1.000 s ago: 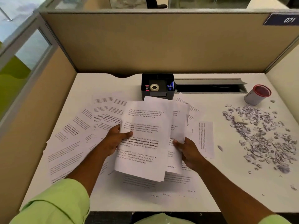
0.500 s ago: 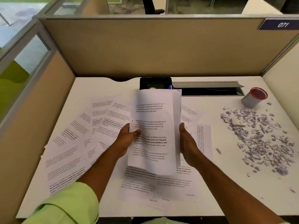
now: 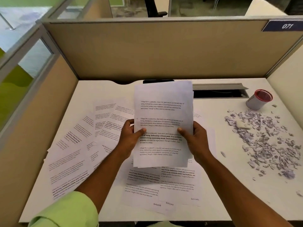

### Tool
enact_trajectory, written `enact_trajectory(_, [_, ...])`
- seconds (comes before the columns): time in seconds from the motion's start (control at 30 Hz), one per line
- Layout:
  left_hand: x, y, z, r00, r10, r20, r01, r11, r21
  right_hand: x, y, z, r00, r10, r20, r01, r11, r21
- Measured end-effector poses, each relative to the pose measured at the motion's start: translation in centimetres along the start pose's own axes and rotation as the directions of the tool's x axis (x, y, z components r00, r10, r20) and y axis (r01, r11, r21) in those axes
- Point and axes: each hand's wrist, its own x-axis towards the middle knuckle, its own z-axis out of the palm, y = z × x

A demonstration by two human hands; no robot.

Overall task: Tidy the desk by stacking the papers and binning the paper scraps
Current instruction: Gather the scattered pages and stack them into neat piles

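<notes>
At the centre of the frame we hold a stack of papers [image 3: 163,123] upright above the desk [image 3: 221,185], our left hand [image 3: 131,138] gripping its left edge and our right hand [image 3: 195,140] gripping its right edge, thumbs on the front sheet. Loose printed sheets [image 3: 78,154] lie fanned across the left and lower middle of the desk. Paper scraps [image 3: 265,143] lie scattered at right, below a small grey bin [image 3: 258,99] with a red rim.

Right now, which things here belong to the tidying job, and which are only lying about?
Job: held papers, left hand, right hand, loose sheets, paper scraps, small bin.
Lying about: black organiser, cable tray.
</notes>
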Motion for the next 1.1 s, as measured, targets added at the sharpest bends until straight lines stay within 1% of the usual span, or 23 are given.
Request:
enact_trajectory(0.1, [-0.4, 0.2, 0.5, 0.992, 0.130, -0.011, -0.129, 0.991, 0.047, -0.4, -0.1, 0.5, 0.994, -0.102, -0.031, 0.100, 0.993, -0.057])
enact_trajectory(0.17, [-0.6, 0.3, 1.0, 0.977, 0.213, -0.020, -0.211, 0.974, 0.076, -0.6, -0.2, 1.0, 0.990, -0.136, -0.041, 0.135, 0.990, -0.039])
enact_trajectory(0.3, [-1.0, -0.2, 1.5, 0.953, 0.300, -0.052, -0.289, 0.945, 0.152, -1.1, 0.1, 1.7, 0.989, -0.140, -0.036, 0.139, 0.990, -0.019])
enact_trajectory(0.4, [-1.1, -1.2, 1.5, 0.941, 0.334, -0.055, -0.316, 0.926, 0.208, -1.6, 0.6, 1.9, 0.994, -0.103, -0.030, 0.101, 0.993, -0.059])
enact_trajectory(0.47, [-1.1, -1.9, 1.6, 0.946, 0.321, -0.038, -0.305, 0.926, 0.223, -1.7, 1.2, 2.2, 0.998, -0.056, -0.029, 0.053, 0.993, -0.109])
enact_trajectory(0.57, [-1.2, -2.2, 2.2, 0.953, 0.302, -0.038, -0.285, 0.927, 0.244, -1.4, 1.8, 2.5, 0.998, 0.003, -0.065, -0.013, 0.989, -0.145])
enact_trajectory(0.63, [-1.2, -2.0, 2.4, 0.952, 0.303, -0.053, -0.282, 0.929, 0.240, -1.2, 1.5, 2.6, 0.995, -0.001, -0.105, -0.011, 0.993, -0.118])
enact_trajectory(0.7, [-1.2, -2.1, 2.4, 0.948, 0.314, -0.045, -0.295, 0.925, 0.240, -1.1, 1.2, 2.4, 0.991, -0.029, -0.132, 0.021, 0.998, -0.065])
enact_trajectory(0.77, [-1.0, -2.5, 2.2, 0.958, 0.284, -0.037, -0.266, 0.932, 0.246, -1.2, 1.3, 2.2, 0.991, -0.019, -0.134, 0.014, 0.999, -0.037])
enact_trajectory(0.87, [-0.8, -3.1, 2.0, 0.972, 0.230, -0.053, -0.211, 0.948, 0.240, -1.2, 1.9, 1.9, 0.991, 0.003, -0.133, -0.012, 0.998, -0.061])
enact_trajectory(0.93, [-0.6, -2.9, 2.1, 0.970, 0.238, -0.038, -0.222, 0.943, 0.249, -1.0, 1.9, 1.8, 0.987, -0.032, -0.160, 0.016, 0.995, -0.095])
enact_trajectory(1.0, [-0.4, -3.0, 2.2, 0.976, 0.217, -0.024, -0.202, 0.937, 0.286, -0.8, 2.0, 1.7, 0.987, -0.045, -0.151, 0.026, 0.992, -0.127])
enact_trajectory(1.1, [-0.4, -3.8, 2.1, 0.990, 0.140, -0.014, -0.130, 0.950, 0.285, -0.9, 2.9, 1.8, 0.996, 0.025, -0.083, -0.038, 0.987, -0.156])
